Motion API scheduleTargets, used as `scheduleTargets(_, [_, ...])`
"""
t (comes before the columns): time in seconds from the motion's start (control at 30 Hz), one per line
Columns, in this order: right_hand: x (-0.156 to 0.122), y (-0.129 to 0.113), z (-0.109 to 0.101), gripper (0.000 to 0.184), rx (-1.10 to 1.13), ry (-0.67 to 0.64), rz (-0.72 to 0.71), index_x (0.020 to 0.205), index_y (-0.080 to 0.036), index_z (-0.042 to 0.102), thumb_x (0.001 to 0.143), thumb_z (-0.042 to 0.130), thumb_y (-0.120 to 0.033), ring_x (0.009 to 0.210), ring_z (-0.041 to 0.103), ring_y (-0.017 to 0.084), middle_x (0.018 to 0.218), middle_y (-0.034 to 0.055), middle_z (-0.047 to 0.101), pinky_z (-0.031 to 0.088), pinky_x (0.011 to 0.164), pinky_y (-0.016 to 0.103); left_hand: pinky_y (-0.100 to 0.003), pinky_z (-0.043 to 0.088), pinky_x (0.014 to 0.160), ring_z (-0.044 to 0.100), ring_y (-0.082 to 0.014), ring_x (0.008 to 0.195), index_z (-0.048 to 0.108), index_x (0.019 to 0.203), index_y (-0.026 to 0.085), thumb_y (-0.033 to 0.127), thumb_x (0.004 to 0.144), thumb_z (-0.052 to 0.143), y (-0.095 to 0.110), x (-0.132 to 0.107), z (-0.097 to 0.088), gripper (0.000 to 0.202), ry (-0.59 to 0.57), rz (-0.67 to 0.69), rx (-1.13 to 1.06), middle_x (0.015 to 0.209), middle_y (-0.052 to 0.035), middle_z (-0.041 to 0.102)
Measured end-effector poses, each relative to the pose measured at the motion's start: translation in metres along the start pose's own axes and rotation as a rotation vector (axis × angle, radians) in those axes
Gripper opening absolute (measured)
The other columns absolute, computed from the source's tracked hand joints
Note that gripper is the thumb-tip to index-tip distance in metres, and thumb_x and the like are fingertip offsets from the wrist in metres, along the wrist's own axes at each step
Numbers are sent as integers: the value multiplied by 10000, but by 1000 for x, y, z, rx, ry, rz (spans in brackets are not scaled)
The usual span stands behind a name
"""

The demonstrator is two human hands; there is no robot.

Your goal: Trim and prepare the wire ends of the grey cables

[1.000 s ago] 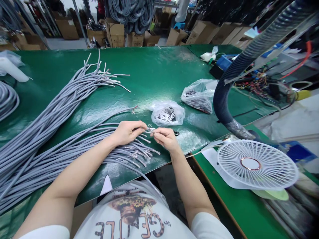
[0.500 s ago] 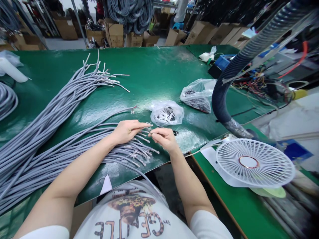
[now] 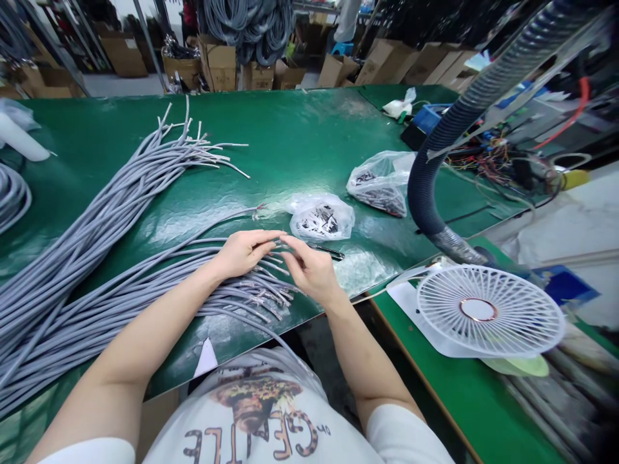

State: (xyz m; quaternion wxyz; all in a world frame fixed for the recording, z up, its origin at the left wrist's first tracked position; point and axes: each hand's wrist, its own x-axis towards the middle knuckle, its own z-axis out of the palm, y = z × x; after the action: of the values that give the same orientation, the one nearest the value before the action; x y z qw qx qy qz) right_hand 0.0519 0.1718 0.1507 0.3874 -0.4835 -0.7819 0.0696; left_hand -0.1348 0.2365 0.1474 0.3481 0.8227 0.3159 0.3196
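Contact between the 2 hands has just altered. Half a second ago the right hand (image 3: 312, 267) was pinching something fine, just apart from the left fingertips; now its index finger reaches left to meet those fingertips, while its thumb is spread below, so the pinch looks released. The left hand (image 3: 244, 252) has hardly moved: its fingers lie straight and pressed together, thumb close beneath. It seems to pinch a cable end there, but that spot is too small and too covered for me to tell.

As I judge it, the fine strands are being handled in short stages, and this is a change of hold within 1 of them.

The near bundle of grey cables (image 3: 111, 309) runs in from the left, its stripped ends under and just beside the hands. On the far side of the left hand, 1 cable ends in bared strands (image 3: 260, 208), lying on the green table (image 3: 300, 142). More of the dark tool (image 3: 333, 254) shows now, to the right of the right hand. Farther off sit 2 clear bags, the nearer bag (image 3: 322, 219) and the farther bag (image 3: 380, 187), both holding small pieces. The far bundle (image 3: 130, 180) rests to the left, unchanged.
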Motion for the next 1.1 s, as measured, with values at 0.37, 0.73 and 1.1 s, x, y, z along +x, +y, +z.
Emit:
scheduleTargets(0.37, [3, 6, 12, 194, -194, 94, -104, 895, -164, 670, 917, 481, -205, 628, 629, 134, 737, 45, 707, 419, 607, 233, -259, 537, 737, 679, -158, 774, 656, 1194, 143, 327, 890, 505, 4, 0, -2, 386, 7, -53, -173, 1100, -94, 715])
scheduleTargets(0.73, [11, 15, 1, 162, 133, -107, 112, 906, -179, 668, 854, 580, -306, 510, 453, 89, 623, -14, 587, 360, 541, 223, -183, 416, 573, 484, -70, 529, 449, 1359, 142, 276, 863, 576, 7, 2, -9, 530, 56, -49, -413, 579, 63, 493])
scheduleTargets(1.1, [62, 6, -40, 401, 400, -620, 124, 977, -119, 669, 725, 711, -428, 516, 376, 45, 812, 13, 637, 299, 490, 202, -171, 374, 508, 452, -62, 478, 314, 1430, 138, 334, 816, 645, 10, -3, -17, 725, -163, -88, -442, 579, 72, 503])
